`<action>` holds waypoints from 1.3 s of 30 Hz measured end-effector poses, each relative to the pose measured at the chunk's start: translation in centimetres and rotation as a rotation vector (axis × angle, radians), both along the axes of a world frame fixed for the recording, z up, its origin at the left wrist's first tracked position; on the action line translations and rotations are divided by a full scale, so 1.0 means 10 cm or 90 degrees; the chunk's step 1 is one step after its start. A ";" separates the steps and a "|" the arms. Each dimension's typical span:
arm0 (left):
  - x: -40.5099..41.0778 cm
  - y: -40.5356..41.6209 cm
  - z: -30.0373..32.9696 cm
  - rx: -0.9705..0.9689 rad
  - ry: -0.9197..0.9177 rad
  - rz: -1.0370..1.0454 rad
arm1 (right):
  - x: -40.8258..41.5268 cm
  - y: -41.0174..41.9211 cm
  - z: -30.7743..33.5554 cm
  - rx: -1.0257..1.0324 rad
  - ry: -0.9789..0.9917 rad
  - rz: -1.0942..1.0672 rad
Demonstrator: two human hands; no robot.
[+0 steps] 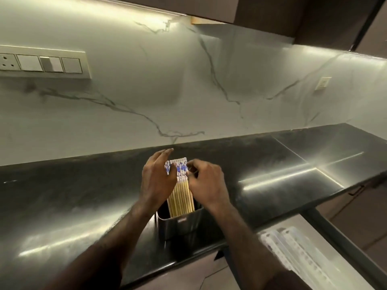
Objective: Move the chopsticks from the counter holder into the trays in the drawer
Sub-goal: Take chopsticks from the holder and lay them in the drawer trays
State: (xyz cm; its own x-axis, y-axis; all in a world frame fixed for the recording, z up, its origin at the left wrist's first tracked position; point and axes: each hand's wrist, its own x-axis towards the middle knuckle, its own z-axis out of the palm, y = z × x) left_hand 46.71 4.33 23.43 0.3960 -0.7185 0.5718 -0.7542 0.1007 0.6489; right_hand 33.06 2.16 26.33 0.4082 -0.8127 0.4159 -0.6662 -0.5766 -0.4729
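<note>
Several pale wooden chopsticks with white-and-blue patterned tops stand upright in a dark metal holder near the front edge of the black counter. My left hand wraps the left side of the bundle near the tops, thumb across the front. My right hand pinches the right side of the tops with curled fingers. White plastic trays lie in the open drawer at the lower right.
A marble backsplash rises behind the counter, with a switch panel at the left and a small socket at the right. Dark upper cabinets hang overhead. The counter turns a corner at the right.
</note>
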 end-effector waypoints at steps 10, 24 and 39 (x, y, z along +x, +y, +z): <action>0.55 -0.43 -0.57 0.119 0.055 -0.015 | 0.62 -0.37 -0.61 0.150 0.025 -0.038; 0.61 -0.50 -0.73 0.061 0.221 -0.080 | 0.67 -0.40 -0.82 0.208 0.014 -0.048; 0.75 -0.52 0.12 0.040 0.116 -0.222 | 0.54 -0.46 -0.48 0.315 -0.138 0.029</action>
